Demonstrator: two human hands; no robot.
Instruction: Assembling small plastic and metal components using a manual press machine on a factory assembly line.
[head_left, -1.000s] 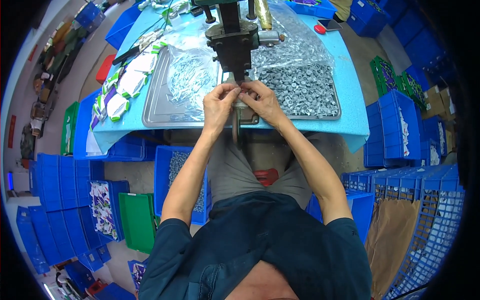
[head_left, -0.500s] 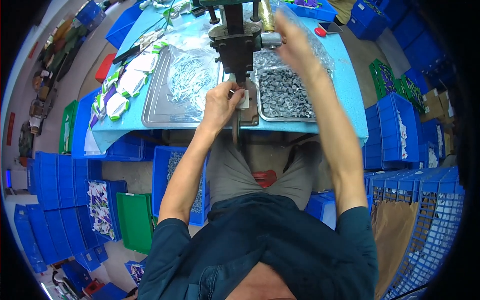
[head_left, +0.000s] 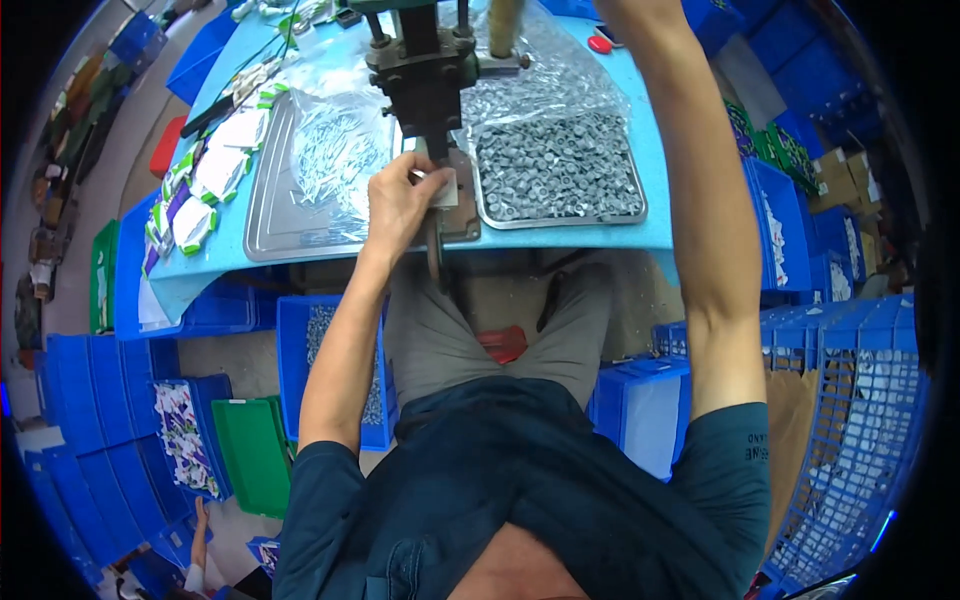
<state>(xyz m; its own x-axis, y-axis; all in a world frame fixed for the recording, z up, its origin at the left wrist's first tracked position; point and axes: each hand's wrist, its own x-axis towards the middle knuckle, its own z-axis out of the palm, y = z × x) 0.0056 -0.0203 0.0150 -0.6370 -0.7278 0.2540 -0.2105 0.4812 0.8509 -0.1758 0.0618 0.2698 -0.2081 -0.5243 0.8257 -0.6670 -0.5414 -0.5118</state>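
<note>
1. Small pale square plate (head_left: 449,194): upper ctr of frame, on the base (head_left: 463,212) of the bench press (head_left: 418,85), just below its ram (head_left: 437,146).
2. L hand (head_left: 400,200): upper ctr, at the plate's left edge, thumb & index drawn in close together under the ram. Fingertips partly hidden, so can't tell if a small pt is pinched btwn them.
3. R forearm (head_left: 700,170): runs up the right side & out the top edge. R hand is past the frame, so can't tell its grip.
4. Press lever w/ gold-coloured sleeve (head_left: 503,28): top ctr, blurred, left of the R forearm.
5. Right of press: metal tray (head_left: 560,221) full of grey round plastic caps (head_left: 560,165), w/ clear plastic sheeting (head_left: 560,85) over its far end.
6. Left of press: grey tray (head_left: 268,215) w/ clear bag of thin silvery pins (head_left: 340,155).
7. Upper left: white/green/purple packs (head_left: 218,172) along the edge of the lt blue tablecloth (head_left: 215,262). Upper right: red round item (head_left: 599,45) on same cloth.
8. Below table, left of ctr: blue bin w/ small grey pts (head_left: 318,335); green crate (head_left: 255,455) lower left.
9. Far lower left: another person's forearm (head_left: 199,545), hand up. Lower right: blue mesh crates (head_left: 850,335) beside brown paper (head_left: 790,430).
</note>
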